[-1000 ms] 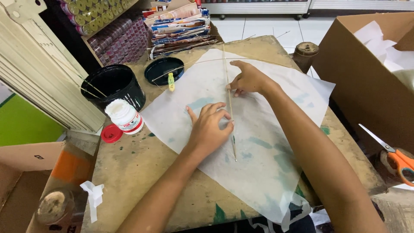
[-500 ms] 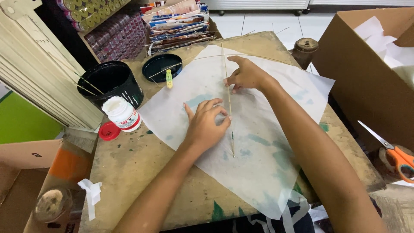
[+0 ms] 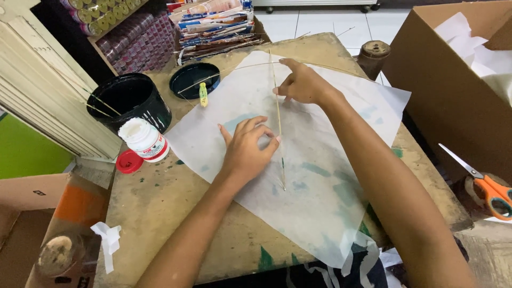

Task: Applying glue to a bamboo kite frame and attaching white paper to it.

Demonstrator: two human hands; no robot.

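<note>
A thin white translucent paper sheet [image 3: 320,192] lies spread over a worn wooden table [image 3: 170,213]. A slim bamboo stick [image 3: 279,144] runs lengthwise down the middle of the sheet, and a bowed stick [image 3: 240,68] crosses near its far end. My left hand [image 3: 246,152] lies flat on the paper, fingertips pressing the straight stick near its middle. My right hand [image 3: 302,84] presses the same stick farther up, close to where the two sticks cross.
On the left stand an open white glue bottle [image 3: 144,140], its red cap [image 3: 129,161], a black bucket [image 3: 128,101] and black lid [image 3: 194,80]. A small yellow-green tube [image 3: 203,95] lies nearby. Orange scissors [image 3: 488,184] sit right, beside a cardboard box [image 3: 453,80].
Both hands stay on the stick; the view has shifted slightly. My left hand's fingers have spread a little along the stick.
</note>
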